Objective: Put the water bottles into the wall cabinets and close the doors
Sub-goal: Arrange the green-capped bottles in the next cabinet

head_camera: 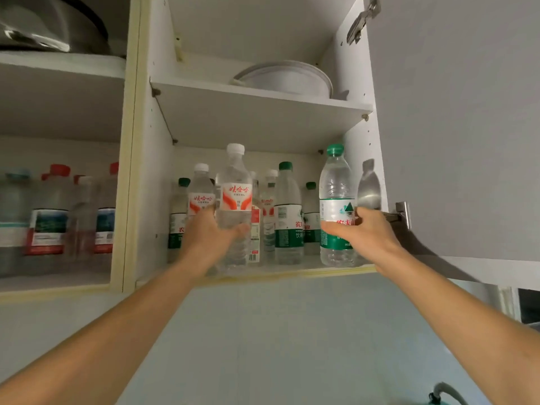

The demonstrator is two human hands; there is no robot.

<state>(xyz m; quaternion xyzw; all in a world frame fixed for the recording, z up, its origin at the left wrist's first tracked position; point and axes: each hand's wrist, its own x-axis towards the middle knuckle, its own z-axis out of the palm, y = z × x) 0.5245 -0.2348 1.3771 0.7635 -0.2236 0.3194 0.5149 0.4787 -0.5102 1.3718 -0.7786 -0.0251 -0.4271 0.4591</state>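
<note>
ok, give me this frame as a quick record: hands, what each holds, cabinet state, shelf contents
left hand: grips white-cap bottle, upright at the lower shelf's front edge
right hand: grips green-cap bottle, upright at the shelf's right end
cabinet door: open, swung to the right
lower shelf: several more bottles standing behind, white and green caps
upper shelf: white bowl
left cabinet: open, red-cap bottles, blurred
</note>
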